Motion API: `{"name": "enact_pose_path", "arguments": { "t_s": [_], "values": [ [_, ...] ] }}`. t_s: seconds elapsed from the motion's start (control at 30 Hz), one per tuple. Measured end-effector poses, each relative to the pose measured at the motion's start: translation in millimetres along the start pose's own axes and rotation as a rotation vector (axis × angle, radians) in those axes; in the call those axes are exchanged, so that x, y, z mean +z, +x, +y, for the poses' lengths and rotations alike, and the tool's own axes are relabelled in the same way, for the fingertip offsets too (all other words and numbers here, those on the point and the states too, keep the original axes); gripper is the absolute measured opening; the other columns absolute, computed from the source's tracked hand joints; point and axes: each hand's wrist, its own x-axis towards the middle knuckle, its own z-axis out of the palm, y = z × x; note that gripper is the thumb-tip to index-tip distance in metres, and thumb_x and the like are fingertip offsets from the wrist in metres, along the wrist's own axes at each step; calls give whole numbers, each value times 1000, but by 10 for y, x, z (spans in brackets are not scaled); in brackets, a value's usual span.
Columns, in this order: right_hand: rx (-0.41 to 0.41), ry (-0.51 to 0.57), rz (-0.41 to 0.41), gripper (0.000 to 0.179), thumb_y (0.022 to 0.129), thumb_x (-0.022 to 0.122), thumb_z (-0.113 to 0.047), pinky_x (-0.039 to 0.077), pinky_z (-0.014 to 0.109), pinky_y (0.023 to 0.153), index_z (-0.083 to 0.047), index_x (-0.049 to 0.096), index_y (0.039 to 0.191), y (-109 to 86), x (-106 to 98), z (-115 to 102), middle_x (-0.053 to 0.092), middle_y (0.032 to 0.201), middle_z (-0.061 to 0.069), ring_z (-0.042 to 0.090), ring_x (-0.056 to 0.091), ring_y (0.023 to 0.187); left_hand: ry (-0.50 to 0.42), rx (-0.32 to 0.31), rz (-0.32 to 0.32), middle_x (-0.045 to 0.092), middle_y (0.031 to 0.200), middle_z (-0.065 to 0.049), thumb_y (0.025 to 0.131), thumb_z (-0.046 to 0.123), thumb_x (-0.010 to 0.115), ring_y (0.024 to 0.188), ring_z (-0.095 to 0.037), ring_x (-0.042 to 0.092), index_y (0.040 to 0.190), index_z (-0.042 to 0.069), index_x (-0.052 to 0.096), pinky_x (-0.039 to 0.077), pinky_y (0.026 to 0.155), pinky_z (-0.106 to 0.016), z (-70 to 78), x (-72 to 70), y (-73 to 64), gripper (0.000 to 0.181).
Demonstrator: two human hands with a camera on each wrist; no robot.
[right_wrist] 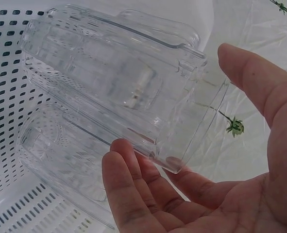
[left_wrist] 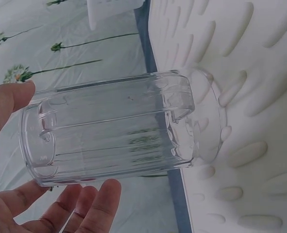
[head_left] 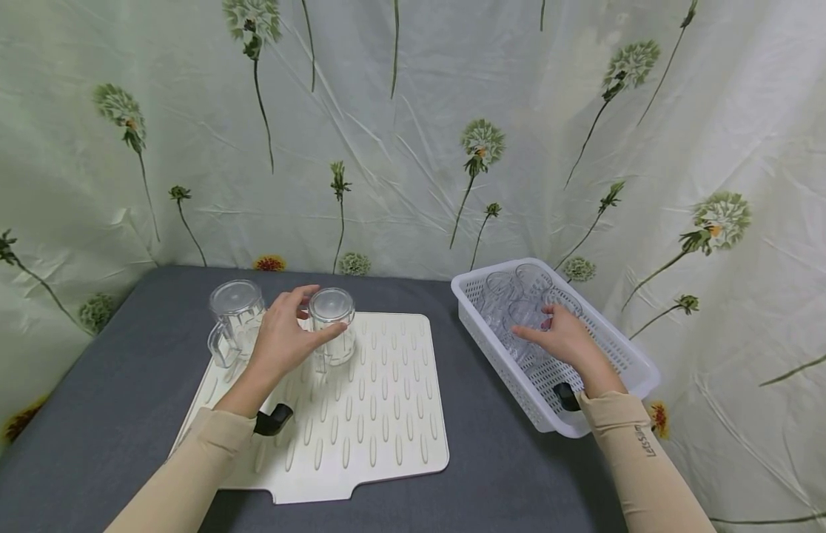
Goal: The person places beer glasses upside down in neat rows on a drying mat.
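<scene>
A clear glass mug (head_left: 332, 326) stands upside down at the back of the white ridged draining board (head_left: 386, 414). Around its base, my left hand (head_left: 286, 337) pinches it between thumb and fingers; the rim meets the board in the left wrist view. Left of that hand, another upturned mug (head_left: 237, 314) stands with its handle toward me. In the white perforated basket (head_left: 493, 355), several clear mugs lie together. My right hand (head_left: 565, 337) reaches in with thumb and fingers spread about the base of one mug (right_wrist: 119, 82). Its fingertips touch the base edge; the thumb is close to the other side.
The board and basket rest on a dark grey tabletop (head_left: 479, 466). The basket sits at an angle on the right. A pale curtain (head_left: 386, 133) printed with dandelions hangs right behind the table and along its sides.
</scene>
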Motion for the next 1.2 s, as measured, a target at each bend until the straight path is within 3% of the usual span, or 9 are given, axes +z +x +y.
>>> {"name": "enact_pose_path", "arguments": {
  "t_s": [0.6, 0.83, 1.03, 1.2],
  "values": [
    [14, 15, -17, 97, 101, 69, -54, 57, 54, 96, 14, 31, 159, -14, 13, -15, 54, 144, 40, 50, 59, 127, -23, 44, 44, 62, 138, -19, 87, 40, 90, 119, -38, 65, 152, 11, 57, 56, 92, -55, 3, -77, -128, 78],
    [26, 24, -22, 98, 101, 69, -55, 56, 56, 99, 13, 30, 159, -36, 11, -5, 53, 145, 40, 50, 58, 129, 1, 75, 76, 61, 135, -17, 87, 37, 90, 113, -39, 65, 151, 11, 57, 58, 88, -55, 43, -112, -236, 77],
    [28, 26, -15, 98, 101, 69, -55, 57, 57, 99, 13, 31, 159, -56, 19, 6, 53, 146, 40, 51, 58, 130, -28, 98, 91, 61, 131, -16, 87, 36, 91, 107, -37, 68, 150, 11, 59, 61, 86, -53, 101, -141, -342, 75],
    [16, 32, -1, 97, 99, 70, -55, 56, 57, 100, 14, 33, 157, -81, 18, 15, 54, 144, 40, 51, 58, 130, -64, 134, 81, 61, 133, -16, 85, 31, 93, 111, -34, 64, 150, 10, 59, 64, 89, -52, 179, -125, -447, 77]
  ]
}}
